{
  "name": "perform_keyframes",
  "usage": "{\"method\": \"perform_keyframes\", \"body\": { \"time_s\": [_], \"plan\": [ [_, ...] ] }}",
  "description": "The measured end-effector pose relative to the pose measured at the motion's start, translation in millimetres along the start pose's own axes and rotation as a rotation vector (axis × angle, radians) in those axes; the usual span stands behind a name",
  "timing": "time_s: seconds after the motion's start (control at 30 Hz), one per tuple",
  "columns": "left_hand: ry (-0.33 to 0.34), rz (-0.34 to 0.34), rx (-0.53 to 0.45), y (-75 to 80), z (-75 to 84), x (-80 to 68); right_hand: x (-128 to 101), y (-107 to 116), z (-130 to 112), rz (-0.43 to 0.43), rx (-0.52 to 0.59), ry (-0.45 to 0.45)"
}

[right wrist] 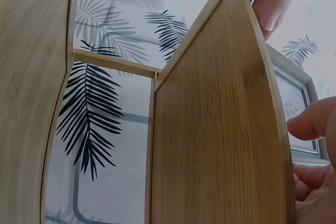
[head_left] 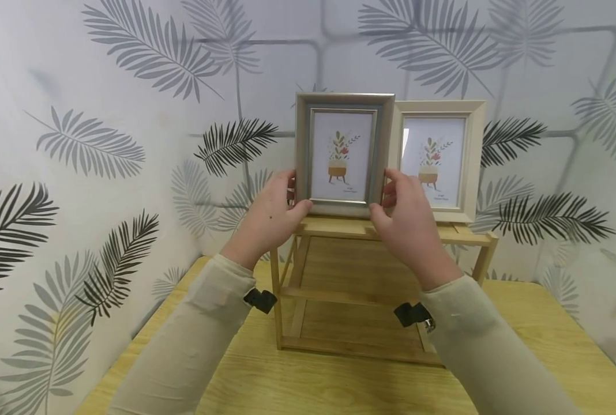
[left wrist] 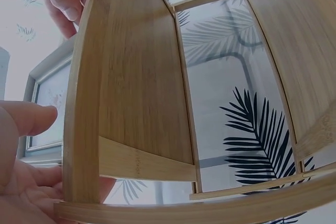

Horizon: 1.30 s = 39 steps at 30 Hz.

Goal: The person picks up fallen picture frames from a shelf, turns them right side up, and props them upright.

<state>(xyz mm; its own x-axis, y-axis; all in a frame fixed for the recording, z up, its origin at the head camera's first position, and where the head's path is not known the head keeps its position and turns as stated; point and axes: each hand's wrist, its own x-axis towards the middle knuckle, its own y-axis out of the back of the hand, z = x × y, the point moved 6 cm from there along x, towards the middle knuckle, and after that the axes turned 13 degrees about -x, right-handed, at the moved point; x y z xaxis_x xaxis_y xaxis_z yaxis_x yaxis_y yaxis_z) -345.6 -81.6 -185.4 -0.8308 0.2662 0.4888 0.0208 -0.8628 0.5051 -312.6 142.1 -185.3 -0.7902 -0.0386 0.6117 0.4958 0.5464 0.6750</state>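
A silver-grey picture frame [head_left: 345, 151] with a potted-plant print stands upright at the top of a small wooden shelf rack [head_left: 360, 271]. My left hand [head_left: 271, 213] grips its lower left side, thumb in front and fingers round the edge. On the opposite side my right hand [head_left: 408, 222] holds it in the same way, thumb at the lower right corner. Behind and to the right is a cream picture frame [head_left: 473, 161] with a matching print, partly covered by the grey one and my right hand. Both wrist views show the rack's underside, with the grey frame [left wrist: 47, 103] beyond its top board.
The rack has lower wooden shelves and stands on a light wooden table [head_left: 329, 386]. Close behind is a wall [head_left: 131, 190] with grey and black leaf patterns. Black straps [head_left: 260, 300] circle both wrists.
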Motion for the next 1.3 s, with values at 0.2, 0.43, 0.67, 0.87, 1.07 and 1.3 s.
{"method": "perform_keyframes", "body": {
  "time_s": [0.2,0.43,0.67,0.87,1.07,1.3],
  "plan": [
    [0.015,-0.027,0.027,0.4,2.9,0.8,1.2,-0.2,0.9,-0.011,-0.026,0.005],
    [0.036,-0.065,0.035,0.3,4.4,1.3,4.0,-2.2,1.7,-0.037,-0.049,0.007],
    [0.044,-0.081,0.03,0.0,3.8,1.6,5.2,-3.0,2.6,-0.053,-0.061,0.002],
    [0.059,-0.089,0.013,0.8,2.6,2.3,5.5,-3.5,2.0,-0.074,-0.065,-0.015],
    [0.048,-0.092,0.012,1.0,1.2,4.6,5.1,-3.7,1.7,-0.093,-0.065,-0.03],
    [0.042,-0.091,0.027,1.1,-1.9,5.6,4.3,-5.5,2.2,-0.109,-0.047,-0.038]
  ]
}}
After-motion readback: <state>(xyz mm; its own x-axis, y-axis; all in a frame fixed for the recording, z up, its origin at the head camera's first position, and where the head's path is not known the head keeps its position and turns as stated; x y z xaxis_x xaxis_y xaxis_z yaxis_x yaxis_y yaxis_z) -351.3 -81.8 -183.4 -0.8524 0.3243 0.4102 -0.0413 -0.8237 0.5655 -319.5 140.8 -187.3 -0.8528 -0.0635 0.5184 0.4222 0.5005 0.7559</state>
